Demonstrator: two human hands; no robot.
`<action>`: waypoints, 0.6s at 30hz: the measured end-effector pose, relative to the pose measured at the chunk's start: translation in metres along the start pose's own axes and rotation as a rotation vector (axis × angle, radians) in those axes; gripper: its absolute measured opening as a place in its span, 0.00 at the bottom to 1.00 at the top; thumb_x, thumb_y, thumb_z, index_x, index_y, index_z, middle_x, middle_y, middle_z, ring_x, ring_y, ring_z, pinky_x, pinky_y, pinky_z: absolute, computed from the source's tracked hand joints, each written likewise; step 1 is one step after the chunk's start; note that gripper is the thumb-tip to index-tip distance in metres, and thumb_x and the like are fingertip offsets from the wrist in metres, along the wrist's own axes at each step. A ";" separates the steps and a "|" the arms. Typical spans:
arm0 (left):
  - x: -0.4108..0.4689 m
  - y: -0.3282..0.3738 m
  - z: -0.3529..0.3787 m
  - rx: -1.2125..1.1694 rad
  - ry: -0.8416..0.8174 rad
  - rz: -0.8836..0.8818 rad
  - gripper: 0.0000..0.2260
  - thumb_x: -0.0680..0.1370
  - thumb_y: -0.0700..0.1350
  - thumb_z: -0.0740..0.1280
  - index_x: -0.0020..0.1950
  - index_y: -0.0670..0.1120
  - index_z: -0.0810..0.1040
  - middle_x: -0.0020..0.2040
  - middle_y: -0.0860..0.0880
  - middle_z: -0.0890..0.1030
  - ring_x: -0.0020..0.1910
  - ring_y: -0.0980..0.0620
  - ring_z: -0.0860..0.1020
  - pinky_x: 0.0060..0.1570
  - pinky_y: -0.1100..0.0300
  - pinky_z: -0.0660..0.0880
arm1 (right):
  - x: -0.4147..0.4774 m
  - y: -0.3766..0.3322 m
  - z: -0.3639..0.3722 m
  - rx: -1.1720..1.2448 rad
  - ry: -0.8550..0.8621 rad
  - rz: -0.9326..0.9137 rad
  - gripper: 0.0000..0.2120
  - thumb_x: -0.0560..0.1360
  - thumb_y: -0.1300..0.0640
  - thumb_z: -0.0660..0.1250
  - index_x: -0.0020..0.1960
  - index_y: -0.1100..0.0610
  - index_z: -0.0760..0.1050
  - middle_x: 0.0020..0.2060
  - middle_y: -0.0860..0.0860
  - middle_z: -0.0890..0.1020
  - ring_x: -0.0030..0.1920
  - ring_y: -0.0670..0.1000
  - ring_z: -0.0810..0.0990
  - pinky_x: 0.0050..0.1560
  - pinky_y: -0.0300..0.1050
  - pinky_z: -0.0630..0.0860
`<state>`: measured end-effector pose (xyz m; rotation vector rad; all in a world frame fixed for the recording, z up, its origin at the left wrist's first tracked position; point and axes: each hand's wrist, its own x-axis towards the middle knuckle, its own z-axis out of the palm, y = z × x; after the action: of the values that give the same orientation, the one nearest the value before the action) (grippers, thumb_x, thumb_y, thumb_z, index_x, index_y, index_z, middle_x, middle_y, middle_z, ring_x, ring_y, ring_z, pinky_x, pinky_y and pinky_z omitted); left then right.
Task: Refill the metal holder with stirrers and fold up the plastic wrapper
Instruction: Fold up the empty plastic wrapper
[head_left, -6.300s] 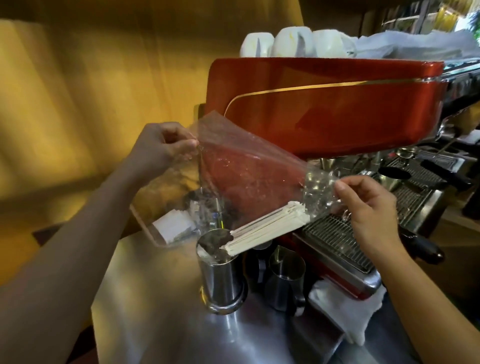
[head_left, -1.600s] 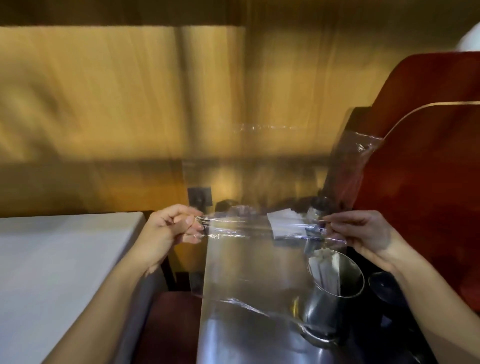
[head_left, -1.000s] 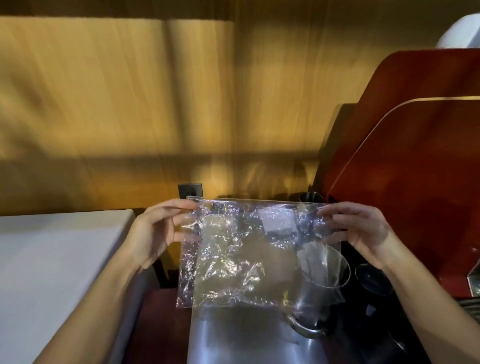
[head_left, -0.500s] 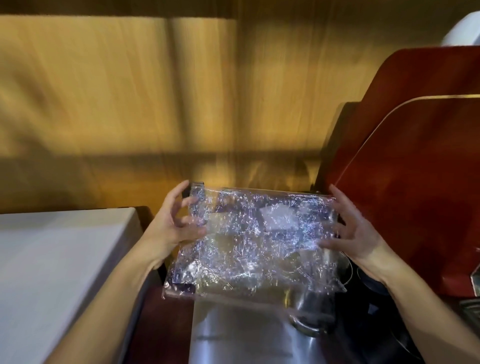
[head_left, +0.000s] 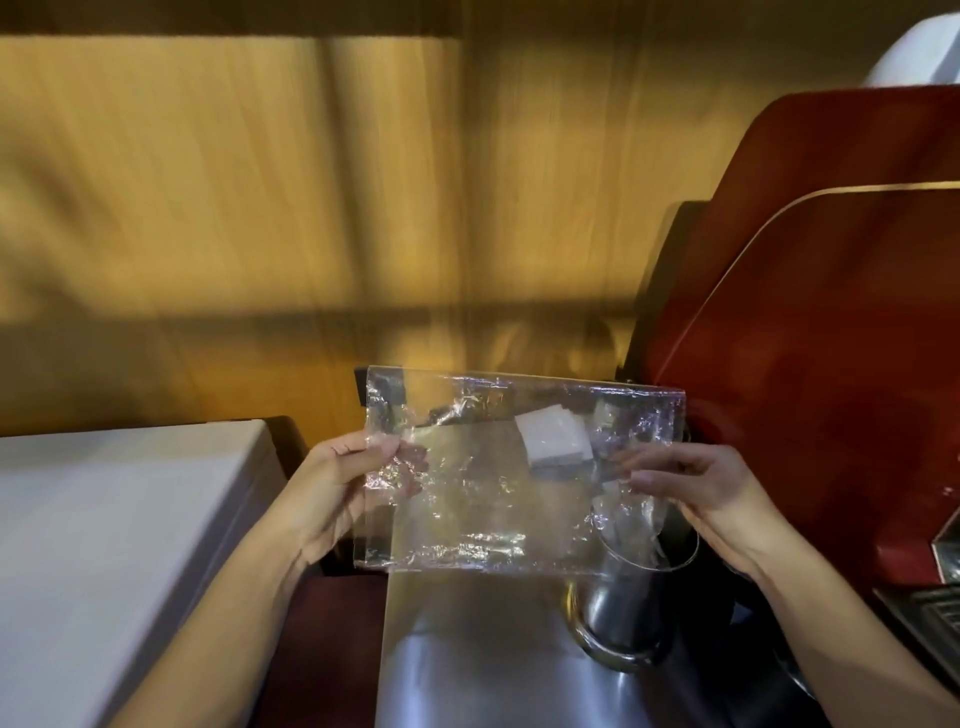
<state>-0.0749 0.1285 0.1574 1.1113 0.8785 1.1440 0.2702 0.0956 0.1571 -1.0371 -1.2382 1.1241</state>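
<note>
My left hand (head_left: 337, 488) pinches the clear plastic wrapper (head_left: 498, 467) at its left edge; the sheet hangs in the air with its long axis running across to my right hand (head_left: 696, 483), pinching the right edge. Below the right side stands the metal holder (head_left: 623, 603). I'd fold across, edge to edge.

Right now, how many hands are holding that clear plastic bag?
2. The left hand pinches the plastic bag at its left edge, and the right hand pinches its right edge, keeping it stretched above the metal cup. No other hands are visible.
</note>
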 end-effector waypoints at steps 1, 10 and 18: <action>-0.001 0.000 0.003 0.004 -0.005 0.012 0.05 0.67 0.42 0.70 0.38 0.43 0.85 0.38 0.48 0.86 0.38 0.53 0.83 0.36 0.59 0.81 | 0.000 -0.001 -0.001 -0.020 0.003 -0.003 0.08 0.59 0.67 0.72 0.39 0.66 0.82 0.43 0.63 0.84 0.47 0.57 0.83 0.52 0.51 0.79; -0.002 0.002 0.012 0.040 0.075 0.088 0.05 0.68 0.42 0.68 0.38 0.44 0.84 0.34 0.47 0.85 0.33 0.53 0.83 0.28 0.63 0.79 | -0.001 0.000 -0.001 -0.126 -0.018 -0.027 0.08 0.62 0.54 0.73 0.39 0.56 0.84 0.30 0.56 0.85 0.32 0.55 0.84 0.36 0.40 0.80; -0.002 0.007 0.015 0.214 0.135 0.173 0.04 0.68 0.42 0.69 0.36 0.46 0.83 0.32 0.49 0.83 0.33 0.47 0.77 0.38 0.57 0.69 | -0.001 0.005 -0.009 -0.149 -0.023 -0.032 0.07 0.62 0.57 0.74 0.40 0.57 0.83 0.33 0.57 0.85 0.34 0.54 0.84 0.35 0.39 0.80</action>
<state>-0.0630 0.1233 0.1680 1.3166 1.0443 1.3014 0.2792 0.0956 0.1512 -1.1142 -1.3692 1.0334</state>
